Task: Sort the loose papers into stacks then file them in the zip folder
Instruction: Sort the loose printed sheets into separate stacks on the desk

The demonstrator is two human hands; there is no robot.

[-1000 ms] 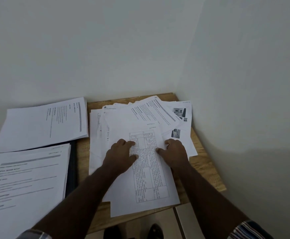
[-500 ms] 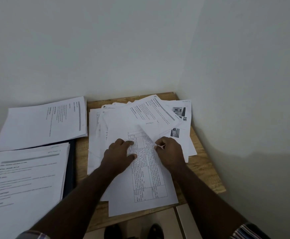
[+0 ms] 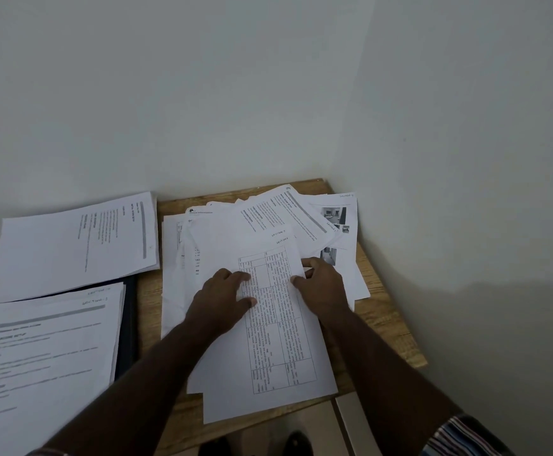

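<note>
The left hand (image 3: pixel 224 299) lies flat, fingers nearly straight, fingertips and thumb pressing on the left part of the table-printed sheet (image 3: pixel 275 324). The right hand (image 3: pixel 322 284) has its thumb on the sheet's right edge, the other fingers curled behind that edge; it appears to pinch the edge, though what lies under the fingers is hidden.

This sheet tops the loose pile (image 3: pixel 222 232), a fanned, overlapping spread of printed pages on the wooden table (image 3: pixel 387 324). At the far right of the pile lie a text page (image 3: pixel 285 212) and a page with small photographs (image 3: pixel 340 218). The top sheet's near end overhangs the table's near edge.

To the left lie two sorted stacks: the far stack (image 3: pixel 71 241), turned sideways, and the near stack (image 3: pixel 44 350), which rests on a dark folder (image 3: pixel 130 324), probably the zip folder; its zip is not visible.

Handling, as judged: single sheets are light, limp and slippery on one another. A lone page will sag when lifted by one edge and may drag its neighbour. The best hold is a pinch at a free side edge or corner, with the other hand flat on the pile to hold the pages beneath. Creasing is the main risk; the overhanging sheets may slide off the near edge.
</note>
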